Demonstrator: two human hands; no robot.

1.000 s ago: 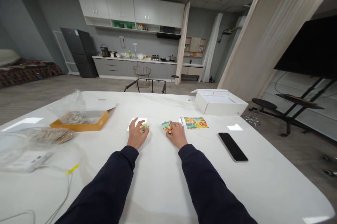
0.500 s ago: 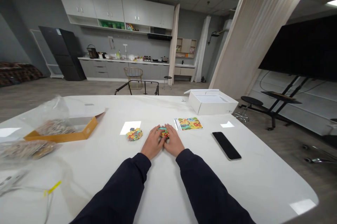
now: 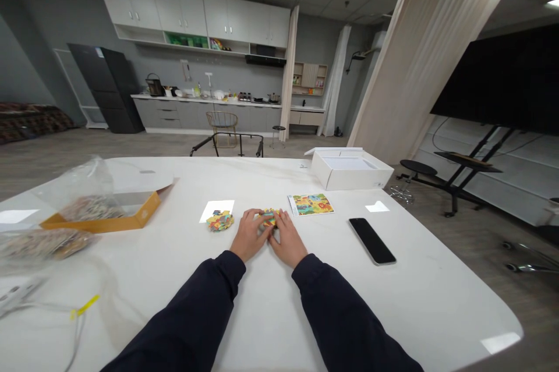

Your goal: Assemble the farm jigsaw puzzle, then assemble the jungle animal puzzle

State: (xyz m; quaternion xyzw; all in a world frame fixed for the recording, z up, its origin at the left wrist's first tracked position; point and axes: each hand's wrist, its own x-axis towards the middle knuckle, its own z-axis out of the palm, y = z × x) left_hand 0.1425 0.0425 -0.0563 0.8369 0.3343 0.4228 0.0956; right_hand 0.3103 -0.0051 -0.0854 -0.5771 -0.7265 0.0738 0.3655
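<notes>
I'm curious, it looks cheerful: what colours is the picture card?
The picture card is yellow, green and blue, best seen in the head view.

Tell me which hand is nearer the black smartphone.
Right. The right hand is on the puzzle pieces, left of the smartphone; the left hand is further away, beside the right hand.

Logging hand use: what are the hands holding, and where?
Left hand and right hand touch jigsaw pieces at their edges; whether gripped cannot be told.
</notes>
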